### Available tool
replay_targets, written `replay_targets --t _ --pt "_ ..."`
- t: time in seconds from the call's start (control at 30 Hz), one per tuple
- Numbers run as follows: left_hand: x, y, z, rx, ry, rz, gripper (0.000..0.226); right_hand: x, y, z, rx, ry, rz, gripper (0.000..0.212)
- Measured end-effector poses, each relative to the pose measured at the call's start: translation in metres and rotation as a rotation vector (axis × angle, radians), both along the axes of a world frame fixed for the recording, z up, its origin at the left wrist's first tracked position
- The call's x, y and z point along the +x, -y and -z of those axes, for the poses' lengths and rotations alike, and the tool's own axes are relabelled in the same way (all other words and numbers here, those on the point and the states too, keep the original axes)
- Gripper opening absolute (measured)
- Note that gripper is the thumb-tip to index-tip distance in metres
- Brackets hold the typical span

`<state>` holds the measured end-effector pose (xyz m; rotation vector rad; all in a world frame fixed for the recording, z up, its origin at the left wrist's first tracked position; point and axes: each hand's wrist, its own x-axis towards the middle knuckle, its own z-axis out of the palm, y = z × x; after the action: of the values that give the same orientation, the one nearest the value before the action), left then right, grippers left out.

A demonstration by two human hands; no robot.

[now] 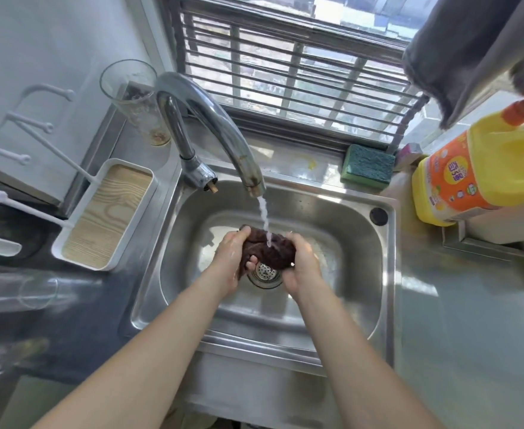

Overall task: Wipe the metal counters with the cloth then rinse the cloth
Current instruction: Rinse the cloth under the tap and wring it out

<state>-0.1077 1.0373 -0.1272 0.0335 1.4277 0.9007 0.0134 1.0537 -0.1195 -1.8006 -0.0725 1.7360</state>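
Both hands are down inside the steel sink (362,274), and everything else sits around that basin. The left hand (228,261) grips the left end of a dark brown cloth (270,250) with its fingers curled round it; the right hand (302,267) grips the right end the same way, so the cloth is bunched into a wad between the two palms. It hangs above the sink's round strainer drain (265,274) — not resting on the bottom, as far as can be seen.

A thin stream of water (264,216) falls from the curved chrome tap (211,125) at the back-left of the sink and lands on top of the cloth.

On the desk (471,320) behind the sink's back-right corner lies a green sponge (367,165). Right of the sink stands a yellow detergent jug (477,178) with an orange label, and a grey towel (458,57) hangs above it. Left of the sink sits a white tray (106,218) with a wood-grain bottom; behind that, beside the tap, stands a tall clear glass (137,100). A barred window (294,66) runs behind the sink — daylight comes through it.
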Motion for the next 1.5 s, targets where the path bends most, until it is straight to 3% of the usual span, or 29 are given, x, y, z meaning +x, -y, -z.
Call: replay_targets --t 0.07,0.13,0.17,0.23,0.3,0.33,0.4,0.53,0.63,0.7,0.87,0.97,1.07,1.27,1.4,1.5 --pt "-0.003 -0.001 0.002 0.037 -0.106 0.031 0.017 -0.001 0.015 -0.004 -0.072 -0.110 -0.143 0.032" --pt "-0.001 0.001 0.002 0.063 -0.181 0.086 0.018 -0.009 0.028 -0.014 -0.080 -0.112 -0.233 0.021" --pt "-0.001 0.002 0.002 0.064 -0.226 0.106 0.018 -0.013 0.031 -0.016 -0.036 -0.059 -0.216 0.016" --pt "-0.004 0.001 0.002 0.065 -0.286 0.121 0.015 -0.016 0.030 -0.019 0.086 0.116 -0.119 0.031" --pt "-0.005 -0.001 0.001 0.068 -0.260 0.168 0.011 -0.012 0.016 -0.017 0.189 0.302 0.015 0.043" --pt "-0.005 -0.001 -0.002 0.066 -0.213 0.197 0.011 -0.010 0.011 -0.020 0.202 0.370 0.029 0.037" --pt "-0.001 -0.003 -0.007 0.049 -0.125 0.204 0.020 -0.012 0.015 -0.024 0.206 0.497 -0.085 0.017" --pt "0.006 -0.003 -0.009 -0.037 -0.084 0.138 0.039 -0.045 0.054 -0.024 0.416 0.591 -0.452 0.021" --pt "0.020 0.009 -0.008 -0.013 -0.116 0.186 0.028 -0.032 0.017 -0.009 0.186 0.604 -0.350 0.032" --pt "0.029 0.014 -0.010 0.018 -0.129 0.235 0.026 -0.019 -0.007 -0.007 0.065 0.571 -0.249 0.027" --pt "0.001 -0.007 -0.006 -0.040 -0.141 0.069 0.022 -0.056 0.052 -0.015 0.473 0.616 -0.522 0.040" --pt "0.009 -0.004 -0.005 -0.035 -0.168 0.111 0.023 -0.044 0.025 -0.009 0.297 0.647 -0.541 0.040" --pt "0.028 0.000 -0.013 0.017 -0.194 0.265 0.026 -0.020 -0.018 -0.014 0.020 0.577 -0.329 0.035" --pt "0.004 -0.005 -0.007 -0.096 -0.134 0.032 0.025 -0.059 0.038 -0.022 0.303 0.708 -0.605 0.043" --pt "0.021 0.015 0.000 -0.044 -0.112 0.283 0.030 -0.029 -0.012 -0.005 0.031 0.664 -0.471 0.044" --pt "0.016 0.015 0.001 -0.039 -0.083 0.317 0.043 -0.018 -0.026 0.009 -0.062 0.420 -0.377 0.051"
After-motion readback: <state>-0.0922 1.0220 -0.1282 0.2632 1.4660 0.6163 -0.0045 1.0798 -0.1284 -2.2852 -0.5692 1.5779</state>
